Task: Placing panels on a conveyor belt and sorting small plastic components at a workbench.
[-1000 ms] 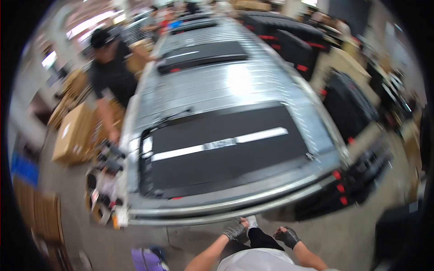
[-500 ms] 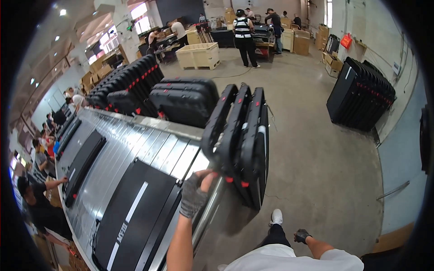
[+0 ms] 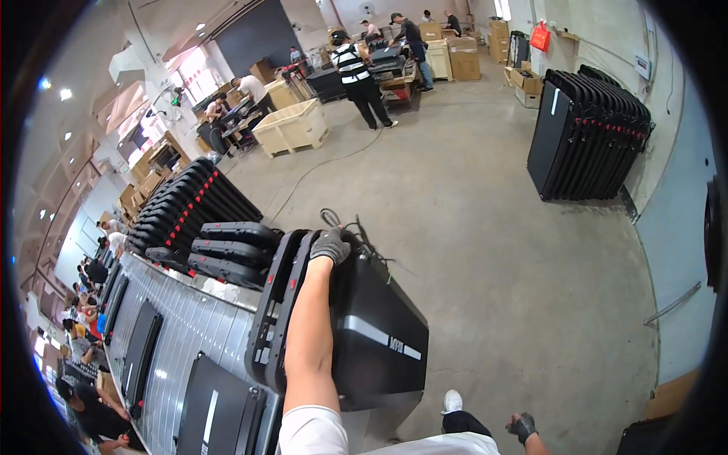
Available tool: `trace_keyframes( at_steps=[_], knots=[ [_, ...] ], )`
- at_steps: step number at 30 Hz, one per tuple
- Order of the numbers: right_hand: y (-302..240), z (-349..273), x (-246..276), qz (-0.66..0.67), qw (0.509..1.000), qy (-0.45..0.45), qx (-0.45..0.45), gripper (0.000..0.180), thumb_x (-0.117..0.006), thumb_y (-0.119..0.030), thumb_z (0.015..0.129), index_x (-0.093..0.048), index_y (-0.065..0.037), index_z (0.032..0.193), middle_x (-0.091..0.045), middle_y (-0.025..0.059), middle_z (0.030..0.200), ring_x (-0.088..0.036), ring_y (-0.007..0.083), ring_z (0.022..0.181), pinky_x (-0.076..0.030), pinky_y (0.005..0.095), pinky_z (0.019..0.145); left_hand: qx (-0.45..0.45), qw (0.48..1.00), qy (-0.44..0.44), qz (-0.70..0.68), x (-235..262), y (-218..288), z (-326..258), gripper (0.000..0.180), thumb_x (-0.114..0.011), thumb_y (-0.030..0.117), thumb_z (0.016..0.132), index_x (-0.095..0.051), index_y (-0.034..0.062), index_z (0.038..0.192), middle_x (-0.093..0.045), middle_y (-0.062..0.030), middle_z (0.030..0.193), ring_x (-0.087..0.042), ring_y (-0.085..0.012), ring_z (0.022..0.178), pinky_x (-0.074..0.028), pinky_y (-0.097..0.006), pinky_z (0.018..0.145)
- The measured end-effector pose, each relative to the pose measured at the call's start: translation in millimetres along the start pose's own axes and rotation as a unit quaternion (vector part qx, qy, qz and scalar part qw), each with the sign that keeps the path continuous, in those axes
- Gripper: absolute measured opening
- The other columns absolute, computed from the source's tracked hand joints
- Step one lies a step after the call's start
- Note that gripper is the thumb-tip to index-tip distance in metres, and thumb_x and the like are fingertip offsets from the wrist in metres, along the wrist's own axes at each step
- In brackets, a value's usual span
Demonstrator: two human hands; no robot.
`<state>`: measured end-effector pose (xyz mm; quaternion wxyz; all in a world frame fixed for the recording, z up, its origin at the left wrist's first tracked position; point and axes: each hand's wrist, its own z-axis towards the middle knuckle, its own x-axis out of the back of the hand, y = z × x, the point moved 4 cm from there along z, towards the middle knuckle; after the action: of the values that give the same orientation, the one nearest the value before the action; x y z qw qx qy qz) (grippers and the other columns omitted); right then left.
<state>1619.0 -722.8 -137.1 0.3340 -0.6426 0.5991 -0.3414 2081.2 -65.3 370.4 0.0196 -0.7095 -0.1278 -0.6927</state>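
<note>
The left hand point(image 3: 331, 246), in a dark fingerless glove, is curled closed over the top far edge of a large black flat case point(image 3: 377, 334); the bare forearm runs straight up the picture along that case's upper edge; the case stands on its long edge, tilted, its broad face with a pale stripe turned to the right of the arm, its long axis running away from the person toward the far floor, the gripped end the farther one. Just left of the left hand, touching or nearly touching the held case, stand two more black cases point(image 3: 278, 303) upright on edge, parallel to it; beyond and left of the hand lie stacked black cases point(image 3: 227, 250), and a long row of them point(image 3: 186, 201) farther off. Below and left of the arm runs the metal roller surface point(image 3: 178, 334) carrying flat black cases point(image 3: 220, 413). The right hand point(image 3: 523, 427), also gloved, hangs low at the person's side, well apart from the case, holding nothing visible; how far its fingers are open cannot be told. Far to the right of both hands a rack of black cases point(image 3: 591, 136) stands by the wall; a white shoe point(image 3: 452, 400) shows on the concrete floor point(image 3: 485, 227).
</note>
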Motion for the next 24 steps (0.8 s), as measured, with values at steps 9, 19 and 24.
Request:
trace_keyframes(
  at_steps=[9,19,24],
  knots=[
    [-276.6,64.2,-75.5,-0.239,0.965,0.017,0.105,0.034,-0.057,-0.033,0.089,-0.064,0.0,0.081,-0.063,0.0079,0.067,-0.061,0.0176,0.067,-0.047,0.0342,0.064,-0.023,0.999,0.03,0.017,21.3,66.1,-47.5,0.033,-0.057,0.021,0.08,-0.068,0.0102,0.109,-0.067,-0.0189,0.108,-0.064,-0.0353,0.103,-0.051,-0.043,0.09],
    [-582.6,100.6,-325.2,-0.284,0.826,-0.243,0.423,0.061,-0.067,-0.04,0.084,-0.052,0.002,0.126,-0.057,0.0243,0.123,-0.055,0.0331,0.117,-0.041,0.0392,0.101,-0.094,0.986,0.113,-0.077,75.7,120.6,-313.7,0.057,-0.054,-0.005,0.067,-0.058,0.0103,0.122,-0.058,-0.0211,0.1,-0.064,-0.0386,0.083,-0.054,-0.045,0.075],
    [-519.5,24.8,-322.0,-0.365,0.782,-0.396,0.314,0.05,-0.067,-0.042,0.084,-0.061,0.003,0.104,-0.064,0.0201,0.095,-0.064,0.0313,0.091,-0.049,0.0392,0.08,0.004,0.99,0.125,-0.07,81.4,84.4,-419.6,0.066,-0.056,-0.006,0.061,-0.059,0.0123,0.125,-0.058,-0.0193,0.102,-0.063,-0.0361,0.082,-0.052,-0.043,0.071]
  ],
)
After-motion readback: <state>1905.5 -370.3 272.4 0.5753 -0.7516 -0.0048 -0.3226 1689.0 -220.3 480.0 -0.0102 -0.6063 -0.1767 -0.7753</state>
